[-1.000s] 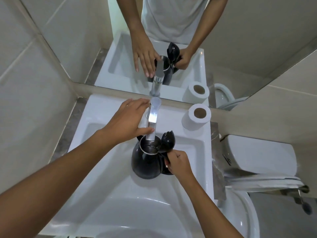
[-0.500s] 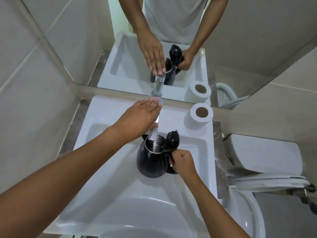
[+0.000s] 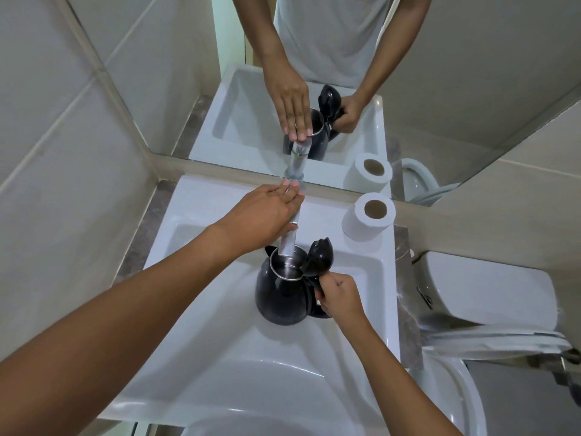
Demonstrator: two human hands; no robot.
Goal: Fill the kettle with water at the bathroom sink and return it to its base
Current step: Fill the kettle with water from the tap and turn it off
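Kettle (image 3: 281, 294) upright in the sink (image 3: 201, 309) basin near its back right corner, lid (image 3: 317, 258) flipped open, mouth directly under the faucet (image 3: 287, 245) spout; right hand (image 3: 341, 295) wrapped tight around kettle handle; left hand (image 3: 267, 215) flat, fingers extended, resting on the faucet lever; toilet paper roll (image 3: 367, 217) on sink's back right corner; toilet (image 3: 490, 297) just beside sink's right edge.

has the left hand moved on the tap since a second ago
Yes. The left hand has slid along the tap toward the mirror: its fingertips, earlier mid-lever, now reach the tap's back end.
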